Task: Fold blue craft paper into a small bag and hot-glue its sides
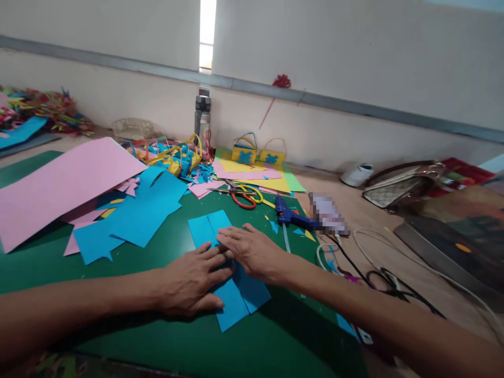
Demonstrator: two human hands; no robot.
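Note:
A blue sheet of paper (pixel 233 307), folded with its two long edges meeting near the middle, lies on the green cutting mat (pixel 157 341). My left hand (pixel 195 281) rests flat on its left side, fingers spread. From the right, my right hand (pixel 252 252) presses on the paper, its fingers stretched out and touching my left fingertips. The hands cover the paper's middle. Beyond it are scissors with red and yellow handles (pixel 246 197) and a blue glue gun (pixel 293 215).
Pink paper (pixel 71 184) and blue cut paper (pixel 145 215) lie at left. Small yellow paper bags (pixel 244 154) stand at the back near a bottle (pixel 203 113). A phone (pixel 328 212), cables (pixel 386 278) and a handbag (pixel 401 184) are at right.

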